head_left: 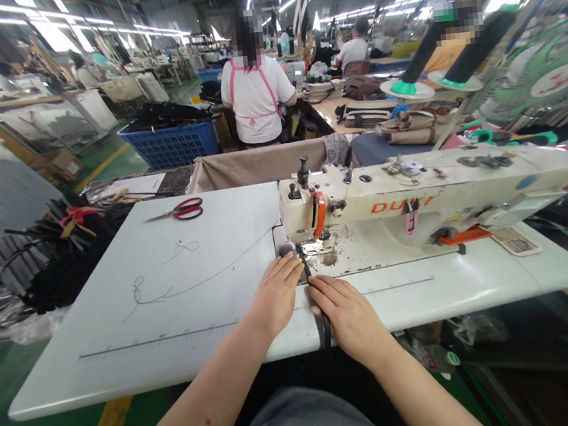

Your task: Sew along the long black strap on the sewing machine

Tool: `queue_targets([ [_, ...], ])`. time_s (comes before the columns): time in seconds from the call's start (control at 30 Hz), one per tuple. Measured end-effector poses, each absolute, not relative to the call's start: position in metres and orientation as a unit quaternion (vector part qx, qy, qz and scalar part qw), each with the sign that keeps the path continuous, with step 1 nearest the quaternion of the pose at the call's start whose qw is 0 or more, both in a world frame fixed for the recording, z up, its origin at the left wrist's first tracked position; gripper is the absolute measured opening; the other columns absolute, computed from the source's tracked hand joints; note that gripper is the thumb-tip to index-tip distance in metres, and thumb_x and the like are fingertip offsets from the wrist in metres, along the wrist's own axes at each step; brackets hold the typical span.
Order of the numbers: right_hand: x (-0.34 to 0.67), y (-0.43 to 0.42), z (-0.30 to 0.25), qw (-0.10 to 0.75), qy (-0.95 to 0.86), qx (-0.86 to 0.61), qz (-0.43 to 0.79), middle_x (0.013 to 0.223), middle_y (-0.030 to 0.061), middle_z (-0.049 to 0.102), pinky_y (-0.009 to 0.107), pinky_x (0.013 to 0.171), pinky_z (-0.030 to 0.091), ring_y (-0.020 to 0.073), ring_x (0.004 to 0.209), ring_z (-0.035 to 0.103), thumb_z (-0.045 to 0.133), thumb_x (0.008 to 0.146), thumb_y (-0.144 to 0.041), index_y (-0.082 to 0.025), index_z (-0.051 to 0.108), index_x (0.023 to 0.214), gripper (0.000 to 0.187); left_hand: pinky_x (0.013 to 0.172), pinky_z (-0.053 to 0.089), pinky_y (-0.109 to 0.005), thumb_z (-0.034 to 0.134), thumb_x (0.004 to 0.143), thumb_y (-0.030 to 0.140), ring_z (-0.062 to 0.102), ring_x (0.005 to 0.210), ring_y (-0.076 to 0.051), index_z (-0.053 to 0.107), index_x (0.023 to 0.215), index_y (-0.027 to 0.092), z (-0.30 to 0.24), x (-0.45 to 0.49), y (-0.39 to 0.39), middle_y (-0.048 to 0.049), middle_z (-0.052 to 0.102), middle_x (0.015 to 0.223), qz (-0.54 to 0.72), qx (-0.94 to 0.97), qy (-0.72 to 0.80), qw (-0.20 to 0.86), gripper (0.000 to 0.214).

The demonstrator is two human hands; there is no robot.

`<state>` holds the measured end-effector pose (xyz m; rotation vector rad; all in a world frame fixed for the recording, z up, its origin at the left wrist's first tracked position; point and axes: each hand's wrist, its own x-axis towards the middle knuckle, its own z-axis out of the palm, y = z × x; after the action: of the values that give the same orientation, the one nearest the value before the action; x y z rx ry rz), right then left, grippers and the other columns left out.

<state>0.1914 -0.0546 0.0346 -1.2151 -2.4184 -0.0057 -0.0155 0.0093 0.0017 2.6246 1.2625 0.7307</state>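
A narrow black strap [324,335] runs from the table's front edge up to the presser foot of a white sewing machine [363,198]. My left hand [281,290] lies flat beside the needle area, its fingers stretched out and fingertips at the strap's left edge. Close to the front edge, my right hand [344,309] has the strap between thumb and fingers. The strap's far end is hidden around the foot and my left fingertips. On the white table [206,240] to the left lie red-handled scissors [187,210] and loose dark thread [206,293].
A ruler scale [160,342] marks the table near its front. Bundled black strips [52,255] stand at the left. Behind are a fabric-lined bin [254,165], a blue crate [169,143] and a seated person [256,102]. Thread cones [414,60] and a fan [546,74] stand at the right.
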Motion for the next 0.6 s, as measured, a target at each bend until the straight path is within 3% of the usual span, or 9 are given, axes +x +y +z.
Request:
queue_targets([
  [0.33,0.191,-0.043,0.031,0.236,-0.865,-0.442,0.0,0.141,0.019,0.071,0.052,0.108,0.057,0.0311,0.13,0.066,0.054,0.108,-0.029,-0.013,0.068,0.137,0.036,0.126,0.039,-0.053,0.041,0.096,0.001,0.05,0.148,-0.025,0.063,0.139,0.017,0.002,-0.015,0.008,-0.011,0.064,0.147,0.262,0.866,0.416,0.088,0.051],
  [0.6,0.191,-0.045,0.031,0.252,-0.859,-0.446,0.014,0.144,0.0183,0.069,0.053,0.109,0.057,0.0319,0.135,0.063,0.056,0.107,-0.029,-0.014,0.068,0.137,0.035,0.118,0.05,-0.049,0.045,0.098,0.012,0.062,0.133,-0.024,0.067,0.12,0.019,0.001,-0.025,0.027,-0.0119,0.067,0.137,0.364,0.798,0.453,0.158,0.032],
])
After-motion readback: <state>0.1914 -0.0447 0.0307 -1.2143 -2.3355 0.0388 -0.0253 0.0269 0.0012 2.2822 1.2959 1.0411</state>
